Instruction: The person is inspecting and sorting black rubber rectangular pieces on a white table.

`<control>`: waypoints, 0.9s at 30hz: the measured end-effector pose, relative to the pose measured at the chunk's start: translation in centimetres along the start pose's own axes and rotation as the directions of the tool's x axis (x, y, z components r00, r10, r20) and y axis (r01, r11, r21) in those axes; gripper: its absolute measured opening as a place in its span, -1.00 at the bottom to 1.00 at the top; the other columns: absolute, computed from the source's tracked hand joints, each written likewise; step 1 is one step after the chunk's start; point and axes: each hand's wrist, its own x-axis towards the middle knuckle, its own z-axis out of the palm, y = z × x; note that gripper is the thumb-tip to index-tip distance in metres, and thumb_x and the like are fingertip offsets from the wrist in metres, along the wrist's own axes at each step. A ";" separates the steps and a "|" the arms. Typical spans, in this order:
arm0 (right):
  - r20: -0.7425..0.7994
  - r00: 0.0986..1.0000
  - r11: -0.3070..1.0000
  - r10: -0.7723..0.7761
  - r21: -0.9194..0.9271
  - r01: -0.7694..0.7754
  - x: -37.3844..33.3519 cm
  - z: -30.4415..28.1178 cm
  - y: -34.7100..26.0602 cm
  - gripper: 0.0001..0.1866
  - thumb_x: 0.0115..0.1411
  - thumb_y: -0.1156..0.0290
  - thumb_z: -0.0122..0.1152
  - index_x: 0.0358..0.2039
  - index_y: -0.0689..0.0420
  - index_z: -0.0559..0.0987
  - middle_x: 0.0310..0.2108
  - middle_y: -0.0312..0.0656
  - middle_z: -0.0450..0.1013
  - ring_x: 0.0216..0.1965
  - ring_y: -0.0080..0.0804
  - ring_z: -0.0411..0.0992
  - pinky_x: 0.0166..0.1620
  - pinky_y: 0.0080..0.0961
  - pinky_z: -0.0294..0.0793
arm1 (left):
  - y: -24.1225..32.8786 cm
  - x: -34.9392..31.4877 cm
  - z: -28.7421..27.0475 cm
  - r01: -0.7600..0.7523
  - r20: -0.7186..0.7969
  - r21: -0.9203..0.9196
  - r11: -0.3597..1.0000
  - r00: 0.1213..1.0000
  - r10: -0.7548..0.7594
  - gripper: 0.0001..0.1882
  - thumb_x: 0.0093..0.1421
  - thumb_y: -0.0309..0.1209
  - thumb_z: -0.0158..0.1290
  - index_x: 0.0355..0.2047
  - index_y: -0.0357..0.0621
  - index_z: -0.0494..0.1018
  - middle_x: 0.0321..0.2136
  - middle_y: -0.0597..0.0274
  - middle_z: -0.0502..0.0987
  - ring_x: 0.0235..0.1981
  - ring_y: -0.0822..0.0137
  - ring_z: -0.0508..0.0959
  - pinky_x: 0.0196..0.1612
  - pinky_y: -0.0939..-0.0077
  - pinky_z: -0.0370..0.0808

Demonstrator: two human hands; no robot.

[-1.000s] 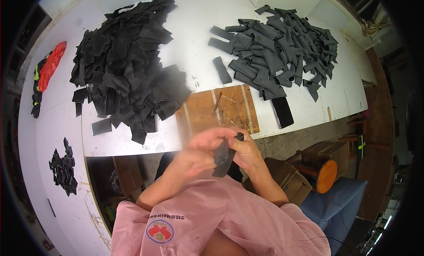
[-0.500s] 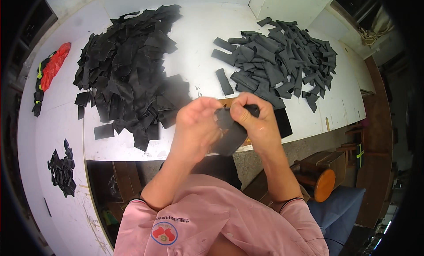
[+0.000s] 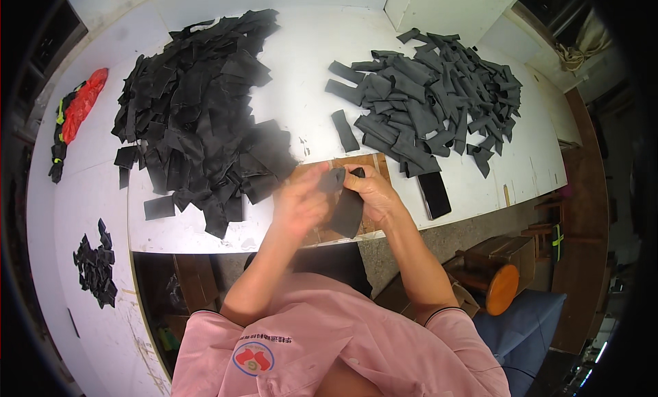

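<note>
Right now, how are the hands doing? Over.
Left hand blurred at dark cloth; right hand pinching it. Cloth hangs in front of board. Phone at right, not blocking.

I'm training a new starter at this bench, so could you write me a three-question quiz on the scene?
1. True or false: the black phone lies to the right of the brown board.
2. Multiple choice: what does the right hand grip? A) red plastic; B) a dark fabric piece; C) a wooden stool.
3. Short answer: which is greyer, the large left pile or the large right pile?
Key: 1 true; 2 B; 3 the large right pile.
</note>
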 end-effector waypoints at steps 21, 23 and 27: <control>0.031 0.840 0.696 -0.541 -0.545 0.468 -1.8 1.5 -2.3 -0.80 0.02 0.38 0.14 -0.37 0.22 0.47 -0.57 -0.38 0.36 -0.50 -0.70 0.27 -0.41 -0.73 0.25 | -0.1 -1.5 3.9 -0.617 0.734 0.680 -0.396 0.566 0.377 -0.87 0.08 -0.55 -0.07 -0.33 -0.29 0.37 -0.34 0.22 0.41 -0.32 0.46 0.37 -0.22 0.60 0.31; 0.164 0.813 0.540 -0.559 -0.672 0.507 -2.7 2.9 -4.0 -0.75 -0.04 0.33 0.18 -0.37 0.22 0.48 -0.59 -0.32 0.36 -0.53 -0.62 0.29 -0.44 -0.67 0.27 | -0.7 -2.0 3.4 -0.620 0.532 0.781 -0.068 0.606 0.591 -0.91 0.13 -0.52 -0.11 -0.39 -0.30 0.35 -0.37 0.24 0.41 -0.34 0.50 0.36 -0.24 0.64 0.30; 0.458 0.739 -0.030 -0.494 -0.859 0.511 -2.7 3.2 -4.9 -0.68 -0.14 0.22 0.25 -0.50 0.23 0.46 -0.65 -0.15 0.33 -0.62 -0.30 0.32 -0.54 -0.48 0.28 | -0.7 -1.8 3.3 -0.686 0.380 0.683 0.253 0.629 0.678 -0.88 0.15 -0.47 -0.11 -0.36 -0.30 0.33 -0.38 0.27 0.39 -0.35 0.53 0.36 -0.20 0.70 0.26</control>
